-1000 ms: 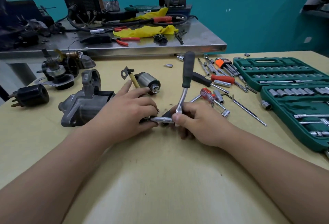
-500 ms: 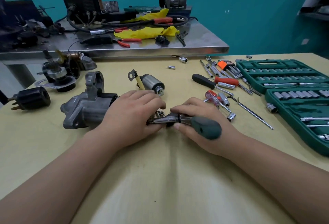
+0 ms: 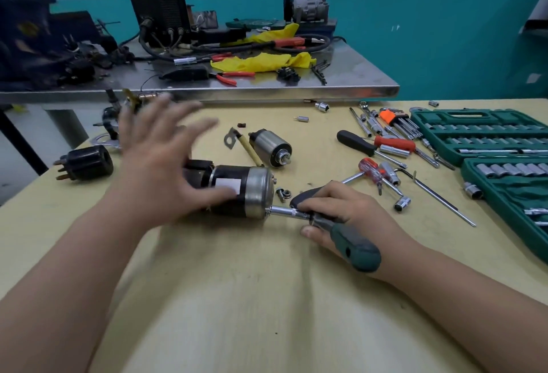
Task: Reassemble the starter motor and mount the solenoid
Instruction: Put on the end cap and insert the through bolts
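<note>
Since the ratchet (image 3: pixel 353 246) has its socket tip on a fastener at the 5 o'clock edge of the starter motor (image 3: pixel 237 191) end cap, I read this as through-bolt tightening, solenoid (image 3: pixel 271 148) not yet mounted. Motor lies on its side mid-way across the table (image 3: pixel 267 313), end cap facing 3 o'clock. Right hand (image 3: pixel 341 209) grips the ratchet at its head, fingers curled over it, green handle pointing to 5 o'clock. Left hand (image 3: pixel 160 171) is over the motor body, fingers spread wide and straight, holding nothing. It's blurred, so I can't tell if the thumb touches the housing. The solenoid lies loose at 1 o'clock from the end cap, near but apart. A nut (image 3: pixel 283 193) sits just beside the cap at 3 o'clock. Next, my guess: left hand has to pin the housing so the motor can't roll, then swing the handle; solenoid after that.
</note>
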